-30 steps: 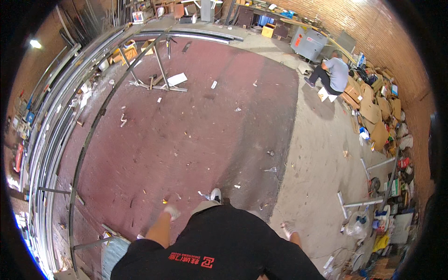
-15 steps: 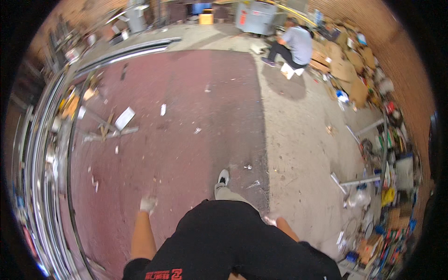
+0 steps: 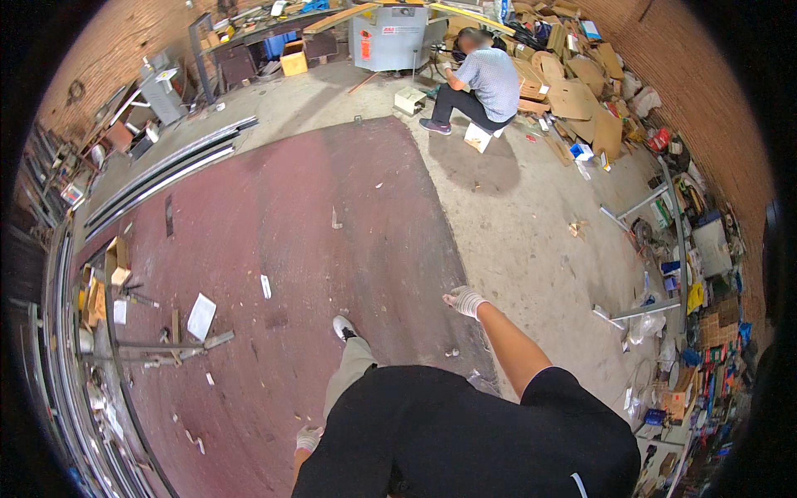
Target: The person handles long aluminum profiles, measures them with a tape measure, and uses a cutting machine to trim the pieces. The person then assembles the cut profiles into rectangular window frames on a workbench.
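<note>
My right hand (image 3: 466,302), in a pale glove with the fingertips bare, swings out in front of my body above the edge of the dark red floor area (image 3: 332,232). Its fingers are loosely bent and apart, and I see nothing in them. Low beside my left hip, my left hand (image 3: 309,437) wears a similar glove. My body partly covers that hand, so its fingers do not show clearly. Neither hand touches anything that I can see. One shoe (image 3: 343,329) is planted ahead of me on the red floor.
Long metal profiles (image 3: 166,178) lie along the left and far left. A person (image 3: 490,87) sits on a low white stool (image 3: 477,138) near a grey machine (image 3: 386,41). Flattened cardboard (image 3: 594,112) and a metal frame (image 3: 682,241) line the right side. A white sheet (image 3: 201,316) lies left.
My view has turned right and moved forward, bringing the seated person nearer. My right hand has swung forward, while my left hand has dropped back beside my body. A different step is forward.
</note>
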`<action>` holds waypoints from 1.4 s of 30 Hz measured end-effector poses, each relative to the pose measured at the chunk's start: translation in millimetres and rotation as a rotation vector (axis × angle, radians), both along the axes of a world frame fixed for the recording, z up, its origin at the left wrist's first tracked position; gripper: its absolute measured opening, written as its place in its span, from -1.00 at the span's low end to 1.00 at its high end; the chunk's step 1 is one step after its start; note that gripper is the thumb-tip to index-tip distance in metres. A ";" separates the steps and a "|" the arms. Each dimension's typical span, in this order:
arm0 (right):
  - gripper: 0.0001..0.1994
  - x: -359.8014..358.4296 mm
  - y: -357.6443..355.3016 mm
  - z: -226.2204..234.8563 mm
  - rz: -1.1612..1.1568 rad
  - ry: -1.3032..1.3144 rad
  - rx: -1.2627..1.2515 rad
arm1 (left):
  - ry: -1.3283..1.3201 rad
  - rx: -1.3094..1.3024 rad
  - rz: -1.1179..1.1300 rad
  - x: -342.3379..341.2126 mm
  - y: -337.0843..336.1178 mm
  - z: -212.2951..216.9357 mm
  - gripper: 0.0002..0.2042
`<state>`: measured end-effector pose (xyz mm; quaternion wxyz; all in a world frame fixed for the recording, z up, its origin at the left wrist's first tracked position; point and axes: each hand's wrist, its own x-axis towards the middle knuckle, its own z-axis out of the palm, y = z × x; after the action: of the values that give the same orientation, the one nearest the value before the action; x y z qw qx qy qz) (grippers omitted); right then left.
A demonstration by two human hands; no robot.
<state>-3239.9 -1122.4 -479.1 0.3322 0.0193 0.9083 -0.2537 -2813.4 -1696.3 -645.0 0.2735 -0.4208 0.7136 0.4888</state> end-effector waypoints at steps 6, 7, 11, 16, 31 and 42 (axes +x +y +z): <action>-0.51 -23.8 -32.0 -36.4 0.073 -0.085 0.102 | 0.042 0.016 -0.388 -237.4 -125.4 8.5 -0.64; -0.49 -22.8 -34.9 -42.8 0.019 -0.088 0.085 | 0.082 -0.021 -0.496 -288.3 -147.0 20.2 -0.61; -0.50 -39.3 -39.0 -67.4 -0.016 -0.041 -0.024 | 0.202 0.272 0.222 -475.9 -214.6 82.0 -0.58; -0.51 -120.1 -53.3 -88.8 0.147 -0.146 0.177 | 0.351 -0.163 -0.073 -647.4 -235.3 138.9 -0.64; -0.35 -791.1 -87.4 -60.8 -0.543 -0.282 -0.300 | 0.016 -0.241 -0.277 -822.0 -101.8 181.3 -0.47; -0.44 -956.3 -316.6 -59.7 -0.044 -0.336 -0.101 | -0.204 -0.093 -0.022 -944.3 -325.0 123.4 -0.49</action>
<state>-4196.3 -1439.0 -538.8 0.4741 0.0642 0.8254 -0.2995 -3757.7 -2021.3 -521.6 0.3302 -0.4726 0.7087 0.4067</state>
